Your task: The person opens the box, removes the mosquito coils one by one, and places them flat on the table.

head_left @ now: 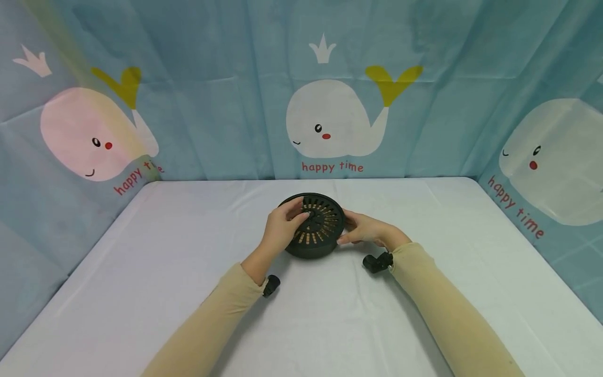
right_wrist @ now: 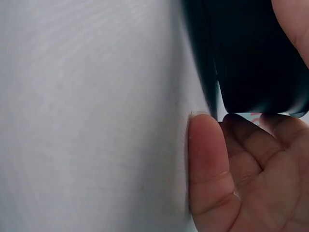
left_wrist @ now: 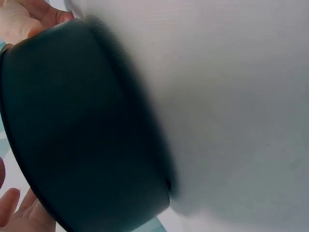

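Note:
A round black container [left_wrist: 82, 125] with plain side walls stands on the white table, its slotted black lid [head_left: 325, 222] facing up and light brown showing through the slots. From the left, my left hand [head_left: 281, 225] reaches over the rim, with curled fingers and thumb pinching at the middle of the lid. My right hand [head_left: 365, 229] holds the wall on the right, thumb on the near side and fingers curving behind. In the right wrist view, fingers of the right hand [right_wrist: 260, 179] lie beside the dark wall, the lowest one close to the tabletop.
A white cloth covers the table [head_left: 169, 272]. Behind and at both sides hangs a light blue curtain [head_left: 212, 125] printed with whales. Small black devices sit at the wrists, one by the left sleeve [head_left: 226, 293] and one by the right sleeve [head_left: 424, 272].

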The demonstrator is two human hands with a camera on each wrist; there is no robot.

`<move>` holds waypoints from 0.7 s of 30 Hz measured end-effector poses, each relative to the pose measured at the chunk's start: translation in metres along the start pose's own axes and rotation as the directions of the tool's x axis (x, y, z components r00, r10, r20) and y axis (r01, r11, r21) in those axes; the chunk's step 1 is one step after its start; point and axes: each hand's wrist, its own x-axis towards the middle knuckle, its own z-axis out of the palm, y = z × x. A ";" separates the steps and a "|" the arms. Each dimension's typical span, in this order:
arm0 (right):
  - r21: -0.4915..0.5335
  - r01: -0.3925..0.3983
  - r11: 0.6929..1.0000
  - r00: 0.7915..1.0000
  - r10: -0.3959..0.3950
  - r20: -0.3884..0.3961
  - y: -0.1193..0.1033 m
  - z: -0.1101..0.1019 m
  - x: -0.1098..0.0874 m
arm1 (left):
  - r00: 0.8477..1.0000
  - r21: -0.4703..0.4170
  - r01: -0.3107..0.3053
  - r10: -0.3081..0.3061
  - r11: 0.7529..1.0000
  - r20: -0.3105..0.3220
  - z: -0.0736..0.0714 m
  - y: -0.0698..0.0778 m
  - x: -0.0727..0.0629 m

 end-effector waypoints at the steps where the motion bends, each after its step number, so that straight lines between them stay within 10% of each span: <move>1: -0.003 -0.007 1.000 1.000 0.007 -0.004 0.000 0.000 0.000 | 1.000 -0.003 -0.003 0.003 1.000 -0.005 0.001 0.000 0.001; 21: -0.009 0.012 1.000 1.000 -0.013 -0.003 0.003 0.000 0.003 | 0.996 -0.015 0.042 -0.043 0.999 -0.081 0.009 -0.004 0.018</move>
